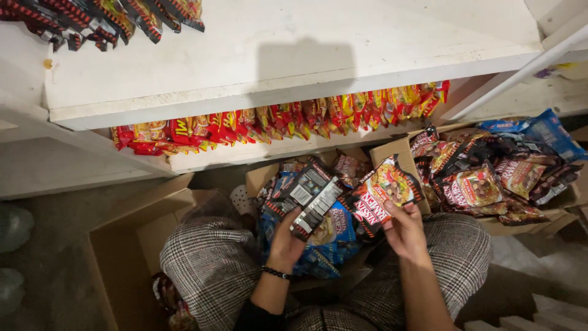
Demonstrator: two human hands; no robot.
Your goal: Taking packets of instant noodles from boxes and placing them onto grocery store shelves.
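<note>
Blue packets half hidden under hands

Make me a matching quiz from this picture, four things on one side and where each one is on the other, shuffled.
1. black packets
2. single noodle pack
3. red packets
4. blue packets

a. lined up on the lower shelf
b. in the box between the knees
c. in the left hand
d. in the right hand

Pairs: 1-c, 2-d, 3-a, 4-b

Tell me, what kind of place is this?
Probably a shop or its stockroom. White shelves carry rows of red snack packets, cardboard boxes sit full of noodle packets, and both the left hand and right hand hold dark packets.
</note>
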